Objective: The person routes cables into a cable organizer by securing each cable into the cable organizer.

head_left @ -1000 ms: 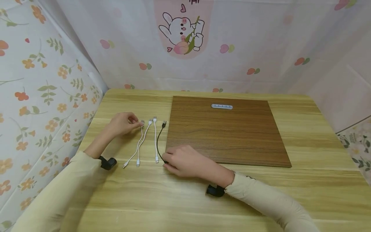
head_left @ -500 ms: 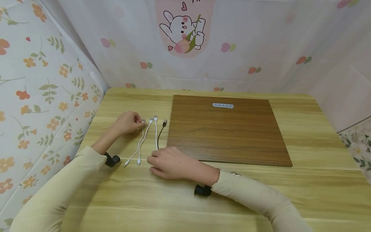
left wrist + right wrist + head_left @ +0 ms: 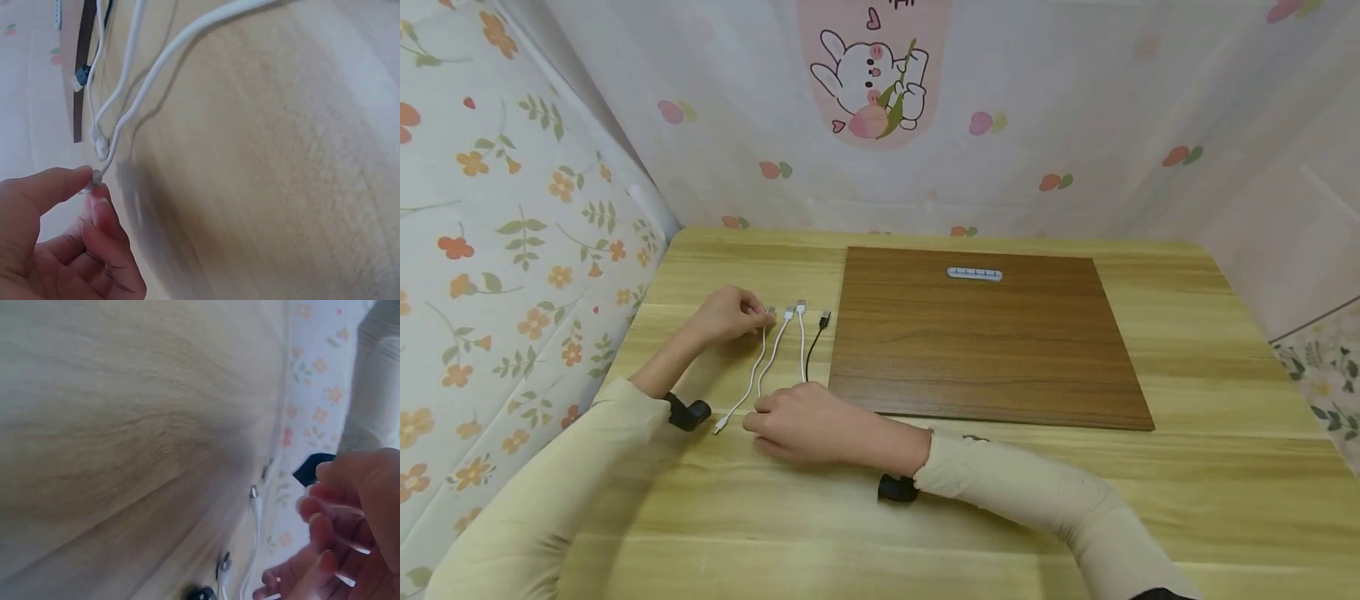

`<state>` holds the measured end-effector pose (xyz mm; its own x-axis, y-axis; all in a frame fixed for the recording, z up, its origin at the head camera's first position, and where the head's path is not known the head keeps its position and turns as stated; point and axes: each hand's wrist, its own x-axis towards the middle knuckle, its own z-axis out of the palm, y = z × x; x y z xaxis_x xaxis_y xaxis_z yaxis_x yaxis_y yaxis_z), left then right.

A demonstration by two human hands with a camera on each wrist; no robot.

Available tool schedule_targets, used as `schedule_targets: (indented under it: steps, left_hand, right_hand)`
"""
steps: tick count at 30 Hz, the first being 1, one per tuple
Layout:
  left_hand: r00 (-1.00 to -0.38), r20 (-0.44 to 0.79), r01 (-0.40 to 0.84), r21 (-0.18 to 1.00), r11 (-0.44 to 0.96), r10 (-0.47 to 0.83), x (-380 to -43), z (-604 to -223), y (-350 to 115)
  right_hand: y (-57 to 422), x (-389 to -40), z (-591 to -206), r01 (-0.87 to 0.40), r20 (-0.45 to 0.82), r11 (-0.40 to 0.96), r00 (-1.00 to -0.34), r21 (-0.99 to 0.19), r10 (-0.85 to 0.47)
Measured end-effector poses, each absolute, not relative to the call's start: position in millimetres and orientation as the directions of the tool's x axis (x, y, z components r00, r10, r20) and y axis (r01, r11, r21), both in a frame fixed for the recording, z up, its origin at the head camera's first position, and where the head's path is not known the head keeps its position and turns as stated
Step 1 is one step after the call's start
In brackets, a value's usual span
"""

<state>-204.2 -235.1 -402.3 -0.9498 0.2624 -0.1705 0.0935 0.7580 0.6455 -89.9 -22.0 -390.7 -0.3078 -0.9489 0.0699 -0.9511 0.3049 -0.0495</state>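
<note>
My left hand (image 3: pixel 726 315) pinches the far-end plug of the leftmost short white USB cable (image 3: pixel 749 385) between thumb and fingertips. In the left wrist view, that cable (image 3: pixel 187 36) runs from my fingertips away over the table. Two more white cables (image 3: pixel 777 339) and a black USB cable (image 3: pixel 812 350) lie side by side to its right. My right hand (image 3: pixel 820 425) hovers palm down over their near ends and hides them in the head view. In the right wrist view its fingers (image 3: pixel 322 531) are loosely bent with nothing between them, beside the cable plugs (image 3: pixel 254 492).
A dark brown board (image 3: pixel 992 350) lies flat right of the cables on the wood-look table (image 3: pixel 820 533). Near its far edge sits a small light-blue slotted strip (image 3: pixel 974 274). Printed cloth (image 3: pixel 1000 167) hangs behind the table and along its left side.
My right hand has travelled left from the black cable's near end across the near ends of the white cables. My left hand stays at the leftmost plug, having shifted only slightly.
</note>
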Motion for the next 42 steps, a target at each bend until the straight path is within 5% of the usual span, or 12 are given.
schedule_targets:
  steps: [8, 18, 33, 42]
  left_hand:
    - [-0.946, -0.17, 0.101, 0.655, 0.748, 0.276, -203, -397, -235]
    - [-0.947, -0.165, 0.116, 0.624, 0.773, 0.276, -203, -389, -234]
    - [-0.949, -0.174, 0.096, 0.633, 0.768, 0.262, -202, -386, -239]
    - [-0.951, -0.162, 0.108, 0.622, 0.775, 0.263, -202, -387, -239]
  right_hand:
    - [-46, -88, -401, -0.956, 0.093, 0.263, -0.252, 0.131, -0.963]
    - [-69, -90, -411, -0.924, 0.041, 0.267, -0.266, 0.276, -0.963]
    - [-84, -98, -416, -0.933, 0.003, 0.274, -0.281, 0.235, -0.96]
    - [-84, -100, -417, -0.942, 0.04, 0.203, -0.2, 0.268, -0.979]
